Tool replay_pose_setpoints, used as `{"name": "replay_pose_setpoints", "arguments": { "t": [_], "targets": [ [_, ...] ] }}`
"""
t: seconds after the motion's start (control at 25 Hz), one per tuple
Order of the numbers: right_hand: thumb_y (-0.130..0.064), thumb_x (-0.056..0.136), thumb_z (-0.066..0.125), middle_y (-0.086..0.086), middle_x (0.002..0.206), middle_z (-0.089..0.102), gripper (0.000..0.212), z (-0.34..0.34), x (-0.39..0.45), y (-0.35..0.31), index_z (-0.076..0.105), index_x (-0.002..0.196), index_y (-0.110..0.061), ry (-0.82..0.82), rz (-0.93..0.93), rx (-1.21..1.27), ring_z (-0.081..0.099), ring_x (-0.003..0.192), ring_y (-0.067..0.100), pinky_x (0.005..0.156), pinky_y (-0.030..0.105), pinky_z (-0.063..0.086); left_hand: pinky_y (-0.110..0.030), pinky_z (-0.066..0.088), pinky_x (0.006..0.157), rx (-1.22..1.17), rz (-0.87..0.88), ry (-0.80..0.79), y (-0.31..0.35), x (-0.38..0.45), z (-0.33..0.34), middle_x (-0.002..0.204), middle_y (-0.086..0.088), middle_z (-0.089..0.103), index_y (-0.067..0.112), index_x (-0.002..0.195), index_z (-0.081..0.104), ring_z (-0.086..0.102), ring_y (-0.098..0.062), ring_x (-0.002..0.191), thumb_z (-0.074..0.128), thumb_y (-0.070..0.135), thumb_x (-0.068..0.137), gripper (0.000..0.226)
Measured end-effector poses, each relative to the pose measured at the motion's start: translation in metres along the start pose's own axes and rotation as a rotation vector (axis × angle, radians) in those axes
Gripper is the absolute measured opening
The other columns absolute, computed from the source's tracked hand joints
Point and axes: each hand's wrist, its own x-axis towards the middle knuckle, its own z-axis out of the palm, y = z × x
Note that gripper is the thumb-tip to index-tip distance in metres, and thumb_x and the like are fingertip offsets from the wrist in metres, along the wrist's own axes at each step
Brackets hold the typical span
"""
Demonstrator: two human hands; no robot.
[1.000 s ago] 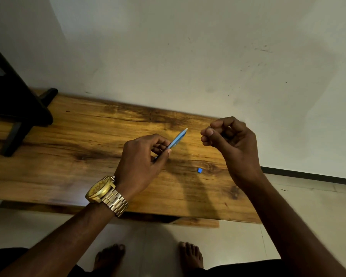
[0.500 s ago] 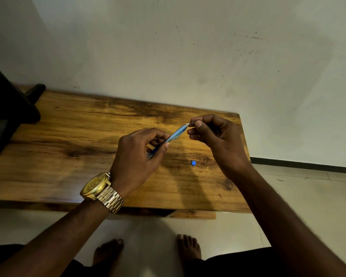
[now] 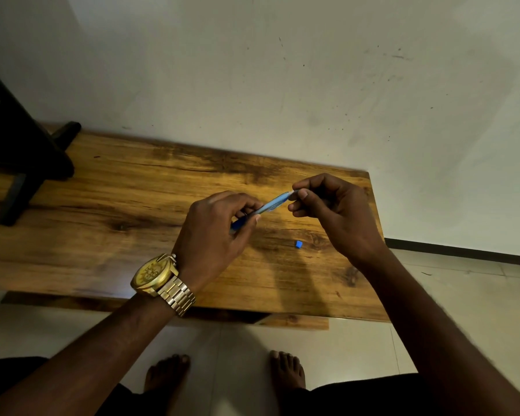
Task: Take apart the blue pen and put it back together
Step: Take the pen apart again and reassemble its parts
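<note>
A blue pen [image 3: 272, 204] slants up to the right above the wooden table [image 3: 126, 205]. My left hand [image 3: 216, 235], with a gold watch on its wrist, grips the pen's lower half; the dark blue lower end pokes out below the fingers. My right hand [image 3: 333, 211] pinches the pen's pale upper tip between thumb and forefinger. Whether a small part sits inside that pinch is hidden. A small blue piece [image 3: 297, 243] lies on the table below and between the hands.
The table's right end [image 3: 376, 235] is close to my right hand, with tiled floor [image 3: 463, 295] beyond it. A black stand [image 3: 21, 163] sits on the table's far left. A white wall [image 3: 282, 85] rises right behind the table. My bare feet [image 3: 228, 373] are below.
My right hand, first held apart from the pen with fingers closed, has come left and now pinches the pen's upper tip. The left hand keeps its hold. The view has shifted.
</note>
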Motion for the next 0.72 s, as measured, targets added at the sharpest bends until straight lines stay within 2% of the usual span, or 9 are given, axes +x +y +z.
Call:
{"name": "replay_pose_setpoints", "arguments": {
  "t": [0.12, 0.24, 0.48, 0.72],
  "targets": [
    [-0.007, 0.106, 0.065, 0.008, 0.102, 0.082, 0.018, -0.0053, 0.0003, 0.0010, 0.074, 0.122, -0.002, -0.045, -0.003, -0.057, 0.083, 0.093, 0.019, 0.083, 0.029, 0.066, -0.035, 0.065, 0.077, 0.067, 0.045, -0.017, -0.0034, -0.0006, 0.0010, 0.109, 0.001, 0.081, 0.017, 0.117, 0.082, 0.075, -0.016, 0.096, 0.082, 0.016, 0.095, 0.022],
    [-0.010, 0.105, 0.068, 0.006, 0.098, 0.083, 0.018, -0.0075, -0.0007, 0.0024, 0.075, 0.120, -0.003, -0.093, -0.005, -0.148, 0.083, 0.089, 0.016, 0.081, 0.028, 0.066, -0.043, 0.065, 0.077, 0.112, 0.069, -0.032, -0.0057, -0.0009, 0.0033, 0.108, -0.001, 0.080, 0.015, 0.118, 0.081, 0.075, -0.020, 0.097, 0.082, 0.017, 0.096, 0.022],
    [-0.009, 0.104, 0.069, 0.013, 0.097, 0.083, 0.020, -0.0067, -0.0006, 0.0046, 0.077, 0.120, -0.001, -0.120, 0.034, -0.013, 0.083, 0.090, 0.026, 0.084, 0.039, 0.068, -0.040, 0.063, 0.076, 0.123, 0.082, -0.034, -0.0062, -0.0023, 0.0060, 0.107, -0.001, 0.080, 0.015, 0.117, 0.081, 0.074, -0.022, 0.095, 0.082, 0.014, 0.095, 0.022],
    [-0.015, 0.103, 0.069, 0.013, 0.099, 0.082, 0.025, -0.0026, 0.0000, 0.0040, 0.077, 0.117, 0.003, -0.137, 0.078, 0.252, 0.079, 0.088, 0.026, 0.081, 0.034, 0.065, -0.027, 0.064, 0.075, -0.052, 0.009, -0.008, -0.0005, -0.0072, 0.0077, 0.105, 0.007, 0.081, 0.018, 0.113, 0.082, 0.074, -0.006, 0.091, 0.083, 0.016, 0.095, 0.019]
  ]
}}
